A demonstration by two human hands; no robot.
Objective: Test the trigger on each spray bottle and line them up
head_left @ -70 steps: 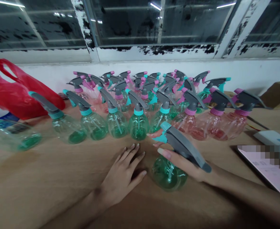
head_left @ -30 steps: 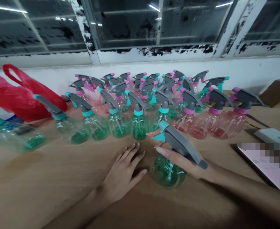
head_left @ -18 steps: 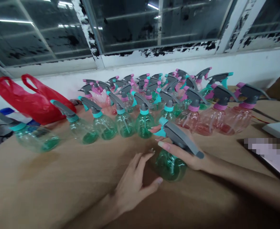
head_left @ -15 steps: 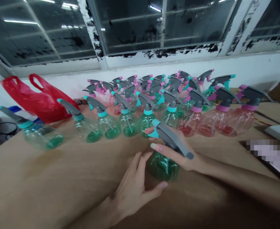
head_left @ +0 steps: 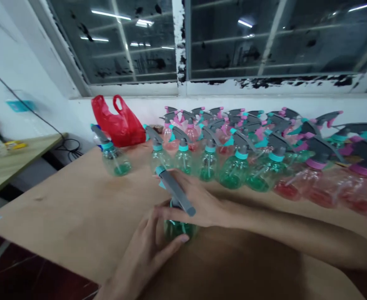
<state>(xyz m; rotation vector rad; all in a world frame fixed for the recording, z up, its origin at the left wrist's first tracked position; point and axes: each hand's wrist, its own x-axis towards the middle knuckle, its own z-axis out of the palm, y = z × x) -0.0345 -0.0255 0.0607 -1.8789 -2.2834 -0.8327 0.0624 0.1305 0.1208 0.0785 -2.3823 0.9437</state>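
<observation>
A green see-through spray bottle (head_left: 181, 230) with a grey and teal trigger head stands on the table in front of me. My right hand (head_left: 199, 201) is wrapped round its neck, just under the trigger head, and the fingertips on the far side are partly hidden. Lower down, my left hand (head_left: 147, 243) grips the bottle's round body, thumb at the near side. Behind my hands runs a front row of similar bottles, among them a green one (head_left: 207, 164) and a pink one (head_left: 317, 185). Another green bottle (head_left: 116, 160) stands apart at the left.
Many more spray bottles with grey heads crowd toward the wall. A red plastic bag (head_left: 121, 127) sits at the table's back left. The wooden table (head_left: 71, 208) ends in an edge at the left, beyond which stands a second table (head_left: 23, 158).
My head view has turned left, bringing the second table into sight. My left hand has closed on the bottle's body. My right hand still holds its neck.
</observation>
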